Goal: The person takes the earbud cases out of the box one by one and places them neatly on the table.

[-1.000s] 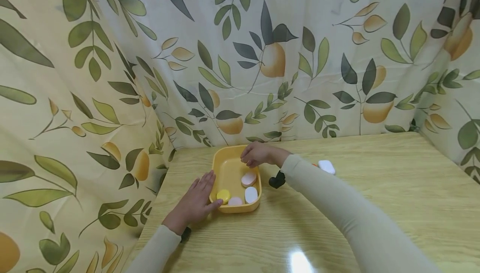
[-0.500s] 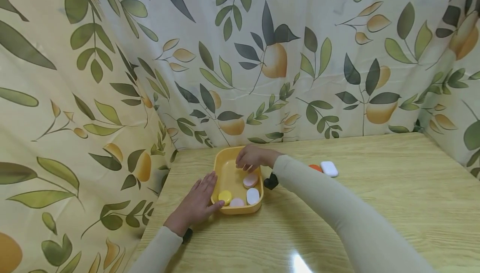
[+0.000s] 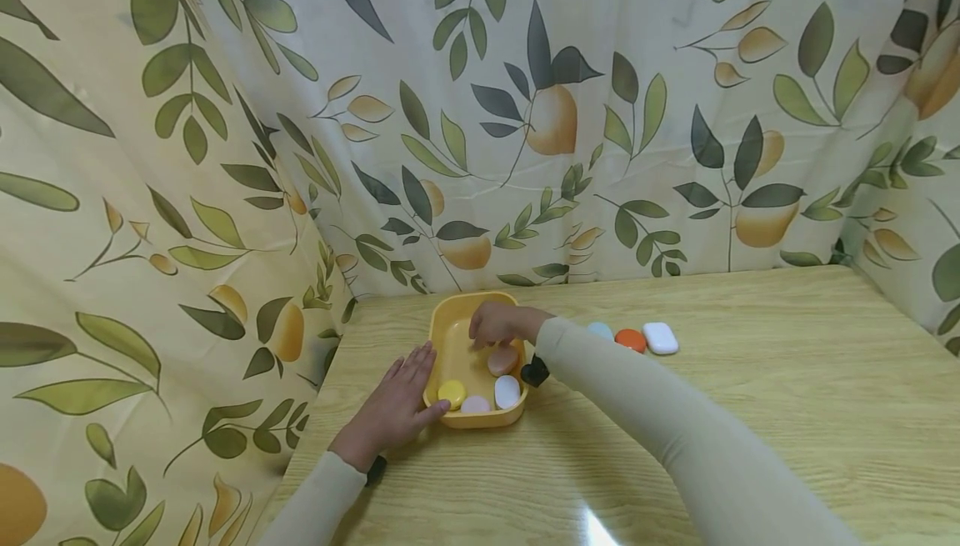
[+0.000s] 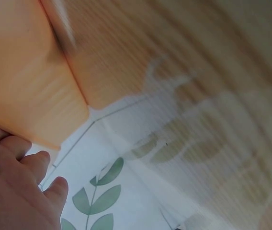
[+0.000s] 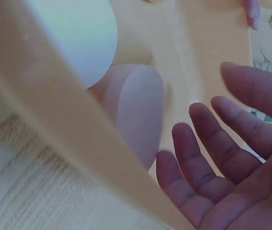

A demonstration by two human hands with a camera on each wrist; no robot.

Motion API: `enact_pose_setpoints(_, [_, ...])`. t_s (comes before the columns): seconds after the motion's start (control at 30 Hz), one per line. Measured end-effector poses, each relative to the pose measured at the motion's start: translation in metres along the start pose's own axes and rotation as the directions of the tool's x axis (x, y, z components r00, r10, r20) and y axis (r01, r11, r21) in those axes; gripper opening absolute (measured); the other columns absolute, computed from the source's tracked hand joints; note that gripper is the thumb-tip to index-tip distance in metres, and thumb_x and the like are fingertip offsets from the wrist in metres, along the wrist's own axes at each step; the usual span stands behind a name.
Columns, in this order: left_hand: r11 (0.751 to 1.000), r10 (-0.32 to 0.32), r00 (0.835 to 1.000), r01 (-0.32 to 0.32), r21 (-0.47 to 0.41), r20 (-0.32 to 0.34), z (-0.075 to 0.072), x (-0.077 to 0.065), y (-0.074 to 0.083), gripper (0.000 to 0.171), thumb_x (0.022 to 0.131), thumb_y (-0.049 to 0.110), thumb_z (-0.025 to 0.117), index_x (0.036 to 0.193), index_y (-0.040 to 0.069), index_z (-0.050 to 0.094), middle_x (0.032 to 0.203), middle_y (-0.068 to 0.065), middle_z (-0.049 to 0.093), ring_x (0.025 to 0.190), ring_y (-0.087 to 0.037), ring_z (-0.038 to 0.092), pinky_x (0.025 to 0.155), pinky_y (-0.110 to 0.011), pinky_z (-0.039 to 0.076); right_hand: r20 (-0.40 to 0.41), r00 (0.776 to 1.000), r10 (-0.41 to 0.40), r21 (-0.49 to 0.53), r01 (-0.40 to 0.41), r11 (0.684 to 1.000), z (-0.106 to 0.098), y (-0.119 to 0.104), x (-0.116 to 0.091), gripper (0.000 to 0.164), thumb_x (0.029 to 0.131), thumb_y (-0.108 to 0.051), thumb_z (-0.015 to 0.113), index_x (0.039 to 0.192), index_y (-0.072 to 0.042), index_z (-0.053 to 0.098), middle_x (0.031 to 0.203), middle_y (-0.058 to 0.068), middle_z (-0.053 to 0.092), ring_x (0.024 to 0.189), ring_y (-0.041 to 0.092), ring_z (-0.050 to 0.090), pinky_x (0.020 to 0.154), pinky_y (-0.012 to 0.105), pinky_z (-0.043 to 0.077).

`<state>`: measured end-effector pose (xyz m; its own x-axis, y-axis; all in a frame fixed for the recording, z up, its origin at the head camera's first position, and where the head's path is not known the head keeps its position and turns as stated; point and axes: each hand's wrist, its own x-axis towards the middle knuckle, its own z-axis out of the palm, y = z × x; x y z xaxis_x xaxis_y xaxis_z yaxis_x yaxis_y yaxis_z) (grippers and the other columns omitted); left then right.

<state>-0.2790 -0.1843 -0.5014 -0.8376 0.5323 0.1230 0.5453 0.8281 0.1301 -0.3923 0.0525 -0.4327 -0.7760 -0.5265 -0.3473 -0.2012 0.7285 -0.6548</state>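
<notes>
Through the head view I have the right hand (image 3: 495, 325) over the inside of the yellow tray (image 3: 483, 422), its fingers pointing down toward the floor of it. The right wrist view shows me those fingers gently bent and spread, with the thumb standing well off, and nothing held between them. The pink oval piece (image 3: 503, 360) lies in the tray by its right wall, just beside the fingertips and on the near side of them; the little finger comes closest, though I cannot tell whether it touches. From the wrist, the tray's wall hides part of that piece. Next to it, nearer the person, I see a white oval piece (image 3: 507, 393), and along the near end a pale pink piece (image 3: 476, 405) and a yellow round piece (image 3: 452, 393) in the left corner. I have the left hand (image 3: 397, 400) at the tray's left side, its fingers straight and laid against the wall, its thumb reaching to the near corner beside the yellow round piece. Out on the wooden table (image 3: 765, 363), beyond the right sleeve (image 3: 637, 396), I make out a light blue piece (image 3: 600, 330) partly covered, a red piece (image 3: 630, 339) and a white rounded square (image 3: 661, 338).
</notes>
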Motion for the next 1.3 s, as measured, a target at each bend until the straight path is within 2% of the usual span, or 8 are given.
enact_pose_setpoints(0.1, [1.000,0.003,1.000,-0.003,-0.002,-0.004,0.000,0.000,0.000,0.090,0.097,0.067,0.032,0.155,0.002,0.013,0.162,-0.008,0.008,0.147,-0.024,0.010,0.116,-0.046,0.012,-0.004,1.000,0.007,-0.106,-0.007,0.994,0.001,-0.002,0.001,0.031,0.083,-0.001,0.070,0.114,-0.004,0.070,0.096,0.002,0.062,0.064,0.014,0.047,0.056,0.028,0.044])
enact_pose_setpoints(0.17, [1.000,0.005,1.000,-0.005,-0.005,-0.003,0.000,0.000,0.000,0.090,0.096,0.067,0.032,0.155,0.002,0.012,0.162,-0.008,0.008,0.147,-0.024,0.010,0.116,-0.046,0.012,0.005,1.000,0.016,-0.159,-0.015,0.987,0.003,-0.003,0.002,0.035,0.079,0.002,0.070,0.113,-0.007,0.071,0.100,0.000,0.061,0.067,0.015,0.049,0.058,0.030,0.048])
enact_pose_setpoints(0.27, [1.000,0.005,1.000,-0.005,-0.004,0.002,0.000,0.000,-0.001,0.090,0.096,0.068,0.031,0.155,0.002,0.012,0.162,-0.008,0.009,0.147,-0.025,0.011,0.116,-0.046,0.012,0.035,0.999,0.040,-0.178,-0.033,0.983,0.006,-0.003,0.002,0.041,0.076,0.006,0.069,0.114,-0.010,0.071,0.103,0.000,0.062,0.075,0.017,0.054,0.066,0.038,0.055])
enact_pose_setpoints(0.57, [1.000,-0.019,1.000,0.020,-0.013,0.014,0.000,0.001,0.001,0.089,0.097,0.066,0.034,0.156,0.004,0.011,0.162,-0.007,0.007,0.148,-0.020,0.006,0.117,-0.044,0.010,0.103,0.991,0.082,-0.028,-0.079,0.996,0.012,-0.001,-0.003,0.042,0.080,0.009,0.066,0.120,-0.006,0.067,0.114,0.007,0.057,0.079,0.020,0.060,0.069,0.039,0.058])
enact_pose_setpoints(0.73, [1.000,-0.013,1.000,0.014,-0.013,0.013,0.000,0.001,0.001,0.090,0.096,0.068,0.031,0.156,0.004,0.011,0.162,-0.009,0.009,0.147,-0.021,0.008,0.117,-0.044,0.011,0.130,0.989,0.068,-0.002,-0.069,0.998,0.015,-0.001,-0.007,0.041,0.080,0.005,0.068,0.119,-0.005,0.067,0.114,0.006,0.056,0.084,0.021,0.060,0.071,0.039,0.057])
enact_pose_setpoints(0.97, [1.000,-0.017,0.999,0.017,-0.024,0.030,0.001,-0.002,0.001,0.090,0.096,0.068,0.030,0.156,0.004,0.009,0.162,-0.008,0.007,0.147,-0.019,0.005,0.117,-0.043,0.010,0.192,0.979,0.067,-0.011,-0.067,0.998,0.022,0.000,-0.013,0.037,0.079,0.002,0.069,0.116,-0.006,0.067,0.102,0.005,0.061,0.082,0.023,0.061,0.079,0.044,0.055])
enact_pose_setpoints(1.1, [1.000,-0.020,1.000,0.020,-0.018,0.021,0.002,-0.002,0.000,0.090,0.096,0.069,0.030,0.156,0.004,0.010,0.162,-0.007,0.008,0.147,-0.020,0.006,0.117,-0.044,0.011,0.193,0.980,0.049,-0.036,-0.043,0.998,0.024,-0.001,-0.013,0.033,0.078,0.003,0.067,0.109,-0.008,0.069,0.095,0.003,0.062,0.079,0.020,0.059,0.078,0.042,0.054])
enact_pose_setpoints(1.3, [1.000,-0.008,1.000,0.008,-0.009,0.006,0.001,-0.001,-0.002,0.090,0.096,0.068,0.029,0.156,0.004,0.010,0.162,-0.007,0.007,0.147,-0.020,0.006,0.117,-0.044,0.012,0.218,0.976,0.008,-0.094,0.012,0.995,0.027,-0.004,-0.012,0.014,0.080,-0.004,0.067,0.092,-0.010,0.071,0.075,-0.002,0.057,0.070,0.019,0.056,0.076,0.044,0.053])
